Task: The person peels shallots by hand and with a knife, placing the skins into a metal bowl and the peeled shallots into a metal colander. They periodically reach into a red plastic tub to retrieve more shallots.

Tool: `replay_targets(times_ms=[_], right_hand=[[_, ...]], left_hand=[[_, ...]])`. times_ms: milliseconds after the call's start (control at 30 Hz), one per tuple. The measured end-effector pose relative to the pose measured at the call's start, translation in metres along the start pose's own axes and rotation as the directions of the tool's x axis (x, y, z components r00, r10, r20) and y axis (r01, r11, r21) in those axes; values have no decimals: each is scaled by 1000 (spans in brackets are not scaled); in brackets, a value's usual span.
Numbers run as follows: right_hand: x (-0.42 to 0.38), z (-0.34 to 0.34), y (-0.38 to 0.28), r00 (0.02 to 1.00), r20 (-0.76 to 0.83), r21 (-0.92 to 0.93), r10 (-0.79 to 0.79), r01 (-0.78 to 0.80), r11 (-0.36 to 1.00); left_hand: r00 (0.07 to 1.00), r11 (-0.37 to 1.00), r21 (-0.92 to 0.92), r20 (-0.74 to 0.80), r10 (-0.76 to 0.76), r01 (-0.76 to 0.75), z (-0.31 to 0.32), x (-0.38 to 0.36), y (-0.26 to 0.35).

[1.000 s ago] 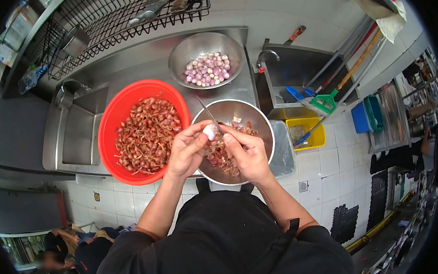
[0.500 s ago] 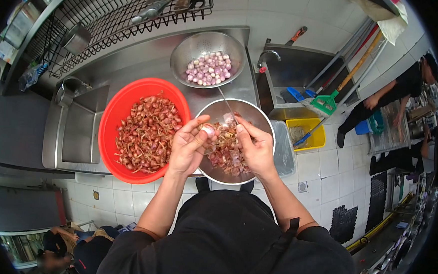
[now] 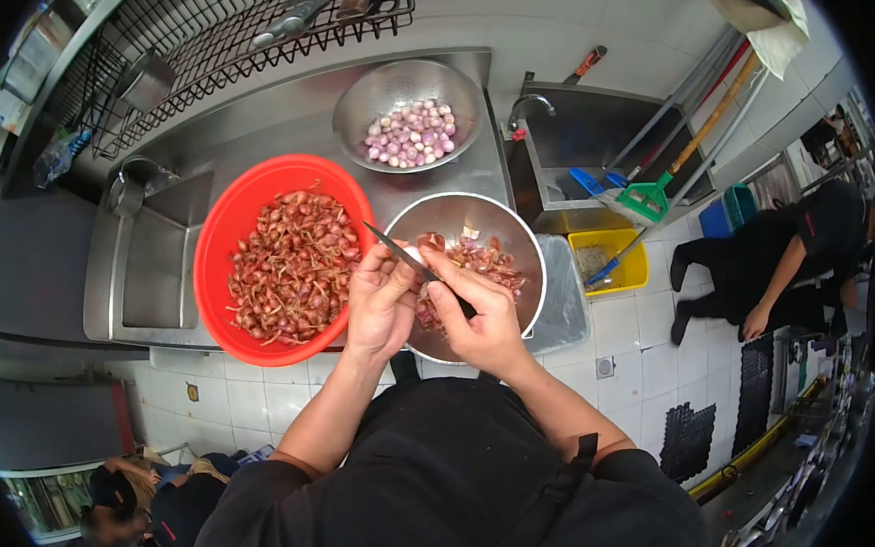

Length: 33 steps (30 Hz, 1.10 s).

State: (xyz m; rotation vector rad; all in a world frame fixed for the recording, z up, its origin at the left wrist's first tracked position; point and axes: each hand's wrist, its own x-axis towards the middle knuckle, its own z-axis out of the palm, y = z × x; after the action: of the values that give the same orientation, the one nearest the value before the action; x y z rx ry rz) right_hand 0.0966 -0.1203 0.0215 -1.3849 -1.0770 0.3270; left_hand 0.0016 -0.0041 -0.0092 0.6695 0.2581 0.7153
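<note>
My right hand (image 3: 477,314) is closed round the dark handle of a small knife (image 3: 395,247), its blade pointing up and left. Between the fingers of my left hand (image 3: 380,300) is a shallot (image 3: 416,255), partly hidden by the blade and fingers. Both hands meet over the near left side of a steel bowl (image 3: 528,269) that holds reddish peels (image 3: 493,261). Left of them stands a red basin (image 3: 214,260) heaped with unpeeled shallots (image 3: 293,265). Behind, a steel colander (image 3: 353,103) contains peeled, pale purple shallots (image 3: 412,134).
A sink (image 3: 162,277) lies at the left and a deeper one (image 3: 606,133) at the right, with brooms and a green dustpan (image 3: 646,200). A yellow bin (image 3: 633,268) sits below. A wire rack (image 3: 221,40) hangs above. A person in black (image 3: 831,232) stands at the right.
The knife has swung from pointing up beside my right hand to lying across the shallot in my left. My hands are closer together. The person at the right has shifted position.
</note>
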Motion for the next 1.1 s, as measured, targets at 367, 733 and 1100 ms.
replay_targets(times_ms=[367, 733, 1100], right_hand=[[10, -15, 2, 989, 26, 204, 142, -145, 968], [4, -8, 4, 993, 45, 135, 113, -118, 984], [6, -2, 1, 998, 26, 142, 65, -68, 988]], left_hand=[[999, 994, 107, 43, 5, -9, -6, 0, 7], [997, 992, 113, 58, 47, -54, -3, -1, 10], [992, 981, 150, 51, 118, -125, -3, 2, 11]])
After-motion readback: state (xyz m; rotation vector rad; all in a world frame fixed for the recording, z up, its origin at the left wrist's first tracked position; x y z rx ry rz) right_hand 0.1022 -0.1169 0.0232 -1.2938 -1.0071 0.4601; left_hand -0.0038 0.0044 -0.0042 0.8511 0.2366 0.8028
